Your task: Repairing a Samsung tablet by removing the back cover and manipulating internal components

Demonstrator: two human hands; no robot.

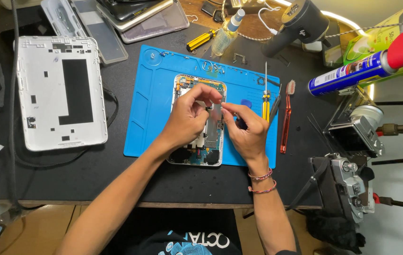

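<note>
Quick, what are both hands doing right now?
Left hand: fingers pinched together over the open tablet; what it holds cannot be told.
Right hand: fingertips pinched beside the left's, on the tablet; any held part cannot be told.

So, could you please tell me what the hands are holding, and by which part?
Both hands, left hand and right hand, pinch something small over the opened tablet; what it is cannot be told.

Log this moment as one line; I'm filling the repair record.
left hand touching opened tablet | right hand pinching small part, unclear | tablet on blue mat | back cover aside
</note>
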